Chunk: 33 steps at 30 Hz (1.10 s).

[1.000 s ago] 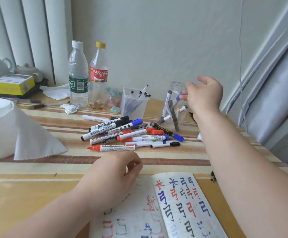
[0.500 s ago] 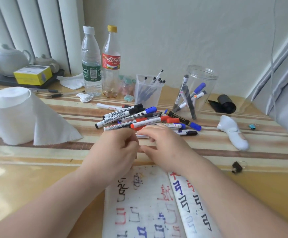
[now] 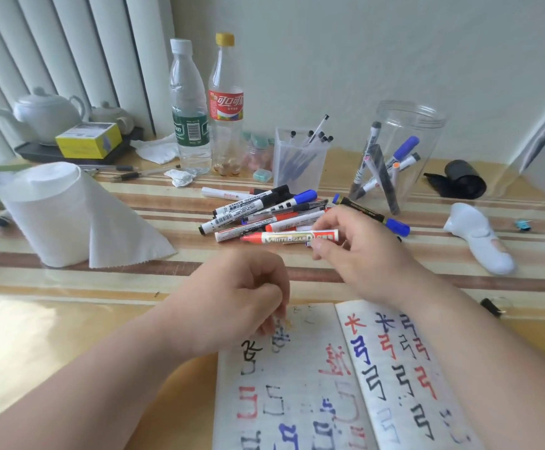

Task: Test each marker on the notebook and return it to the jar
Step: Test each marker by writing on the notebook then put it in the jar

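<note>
Red-capped marker [image 3: 292, 237] sits pinched level in the right hand [image 3: 362, 254] at frame centre, presumably for uncapping, while the curled left hand [image 3: 232, 300] rests on the notebook [image 3: 300, 378], whether gripping anything I cannot tell

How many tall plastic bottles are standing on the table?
2. The water bottle with the white cap stands at the back; the cola bottle with the yellow cap stands just right of it.

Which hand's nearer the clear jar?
Right. The right hand, gripping a red whiteboard marker, is in front of the clear jar, by the marker pile; the left hand is farther back, over the notebook's top edge.
</note>
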Motion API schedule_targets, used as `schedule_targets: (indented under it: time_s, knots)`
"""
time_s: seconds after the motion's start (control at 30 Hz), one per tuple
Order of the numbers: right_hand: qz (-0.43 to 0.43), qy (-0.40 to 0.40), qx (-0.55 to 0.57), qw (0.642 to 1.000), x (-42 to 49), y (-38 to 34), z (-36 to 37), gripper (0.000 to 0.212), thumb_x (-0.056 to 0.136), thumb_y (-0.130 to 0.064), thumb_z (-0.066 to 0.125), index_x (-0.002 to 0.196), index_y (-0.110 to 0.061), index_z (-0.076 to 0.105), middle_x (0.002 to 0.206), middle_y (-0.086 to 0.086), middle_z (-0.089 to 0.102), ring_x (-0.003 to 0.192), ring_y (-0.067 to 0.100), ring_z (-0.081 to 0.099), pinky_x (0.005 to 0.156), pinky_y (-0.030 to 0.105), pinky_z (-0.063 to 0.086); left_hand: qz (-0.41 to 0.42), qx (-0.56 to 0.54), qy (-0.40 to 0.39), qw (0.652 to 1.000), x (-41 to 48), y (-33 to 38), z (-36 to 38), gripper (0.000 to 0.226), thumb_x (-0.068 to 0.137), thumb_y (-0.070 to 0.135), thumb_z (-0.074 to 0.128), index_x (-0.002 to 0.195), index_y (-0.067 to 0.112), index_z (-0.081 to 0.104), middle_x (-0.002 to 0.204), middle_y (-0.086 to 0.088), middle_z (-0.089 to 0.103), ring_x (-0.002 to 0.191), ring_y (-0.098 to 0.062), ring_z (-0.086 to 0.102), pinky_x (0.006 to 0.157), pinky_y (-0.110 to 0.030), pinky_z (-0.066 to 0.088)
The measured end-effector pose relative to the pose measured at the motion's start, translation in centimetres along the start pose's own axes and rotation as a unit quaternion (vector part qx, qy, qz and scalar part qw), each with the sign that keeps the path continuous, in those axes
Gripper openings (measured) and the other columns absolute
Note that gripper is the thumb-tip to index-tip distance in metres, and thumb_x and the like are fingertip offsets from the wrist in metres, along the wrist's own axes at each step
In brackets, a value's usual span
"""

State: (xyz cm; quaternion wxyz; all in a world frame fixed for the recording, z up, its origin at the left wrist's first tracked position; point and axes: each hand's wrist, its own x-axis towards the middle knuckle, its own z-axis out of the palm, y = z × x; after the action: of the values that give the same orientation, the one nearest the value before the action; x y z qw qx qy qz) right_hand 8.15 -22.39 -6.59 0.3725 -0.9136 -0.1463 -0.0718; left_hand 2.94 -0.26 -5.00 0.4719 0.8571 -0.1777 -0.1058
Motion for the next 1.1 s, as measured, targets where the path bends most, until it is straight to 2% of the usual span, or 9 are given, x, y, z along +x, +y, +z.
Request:
schedule_targets:
  time_s: [0.07, 0.17, 0.23, 0.33, 0.67, 0.73, 0.83, 0.97, 1.1]
  knots:
    - [0.026, 0.063, 0.244, 0.967, -0.3, 0.0, -0.9, 0.008, 0.094, -0.014, 0.068, 0.093, -0.022, 0.065, 0.071, -0.001, 0.070, 0.059, 0.008, 0.057, 0.051, 0.020, 0.042, 0.020, 0.042, -0.067, 0.997, -0.4, 0.1, 0.3, 0.025, 0.070, 0.015, 0.045, 0.076, 0.026, 0.067, 0.070, 0.008, 0.073, 0.063, -0.012, 0.072, 0.062, -0.031, 0.060]
    - [0.087, 0.123, 0.550, 0.821, -0.4, -0.6, -2.5, 0.008, 0.082, -0.006, 0.069, 0.084, -0.013, 0.065, 0.063, 0.004, 0.055, 0.053, 0.013, 0.040, 0.040, 0.021, 0.027, 0.022, 0.059, -0.087, 0.994, -0.2, 0.1, 0.6, 0.024, 0.069, 0.017, 0.046, 0.078, 0.026, 0.066, 0.068, 0.011, 0.072, 0.060, -0.008, 0.068, 0.057, -0.024, 0.056]
    - [0.114, 0.142, 0.612, 0.770, -0.3, -1.1, -3.2, 0.008, 0.090, -0.013, 0.064, 0.083, -0.017, 0.063, 0.062, -0.002, 0.046, 0.050, 0.009, 0.035, 0.038, 0.019, 0.025, 0.011, 0.058, -0.071, 0.996, 0.1, -0.1, 0.5, 0.025, 0.070, 0.017, 0.045, 0.079, 0.027, 0.066, 0.070, 0.007, 0.074, 0.062, -0.010, 0.071, 0.062, -0.031, 0.059]
    - [0.157, 0.175, 0.621, 0.747, -0.3, -1.7, -3.1, 0.026, 0.102, -0.025, 0.058, 0.076, -0.023, 0.057, 0.058, -0.006, 0.034, 0.046, 0.008, 0.026, 0.036, 0.019, 0.023, -0.014, 0.039, -0.034, 0.999, 0.4, -0.6, 0.3, 0.028, 0.078, 0.006, 0.046, 0.077, 0.025, 0.067, 0.070, 0.002, 0.075, 0.064, -0.016, 0.073, 0.066, -0.035, 0.062]
    - [0.222, 0.239, 0.595, 0.735, -1.1, -2.8, -3.3, 0.047, 0.093, -0.018, 0.060, 0.050, -0.023, 0.043, 0.050, -0.004, 0.024, 0.041, 0.012, 0.016, 0.036, 0.019, 0.016, -0.038, 0.008, 0.030, 0.999, 1.4, -1.4, 0.2, 0.036, 0.082, -0.005, 0.044, 0.074, 0.023, 0.066, 0.065, 0.000, 0.072, 0.055, -0.024, 0.072, 0.057, -0.032, 0.060]
    - [0.230, 0.226, 0.563, 0.761, -1.1, -2.9, -4.1, 0.046, 0.097, -0.038, 0.061, 0.056, -0.021, 0.048, 0.050, -0.002, 0.029, 0.040, 0.012, 0.021, 0.038, 0.019, 0.021, -0.032, 0.007, 0.033, 0.999, 1.4, -1.4, 0.2, 0.036, 0.082, -0.004, 0.045, 0.076, 0.024, 0.067, 0.068, 0.000, 0.072, 0.054, -0.023, 0.072, 0.058, -0.036, 0.062]
    - [0.206, 0.153, 0.478, 0.840, -1.2, -3.5, -5.3, 0.056, 0.096, -0.063, 0.052, 0.079, -0.014, 0.071, 0.058, 0.008, 0.062, 0.043, 0.017, 0.055, 0.040, 0.020, 0.041, -0.031, -0.005, 0.034, 0.999, 1.4, -1.3, 0.3, 0.036, 0.084, -0.002, 0.045, 0.076, 0.025, 0.067, 0.068, -0.001, 0.073, 0.054, -0.024, 0.072, 0.060, -0.041, 0.063]
    - [0.142, 0.013, 0.412, 0.900, -1.9, -4.0, -5.7, 0.015, 0.077, -0.029, 0.084, 0.083, -0.017, 0.078, 0.073, 0.011, 0.070, 0.062, 0.020, 0.067, 0.043, 0.024, 0.050, -0.037, -0.030, 0.045, 0.998, 1.5, -1.5, 0.3, 0.037, 0.086, -0.001, 0.044, 0.074, 0.024, 0.067, 0.065, -0.002, 0.072, 0.052, -0.026, 0.071, 0.056, -0.040, 0.062]
    - [0.139, -0.009, 0.383, 0.913, -2.8, -3.3, -3.6, 0.007, 0.069, -0.008, 0.073, 0.071, -0.011, 0.067, 0.056, 0.010, 0.048, 0.050, 0.021, 0.045, 0.040, 0.027, 0.042, -0.040, -0.054, 0.043, 0.997, 1.5, -1.3, 0.3, 0.037, 0.088, -0.001, 0.043, 0.075, 0.022, 0.069, 0.068, -0.005, 0.073, 0.056, -0.030, 0.071, 0.055, -0.044, 0.063]
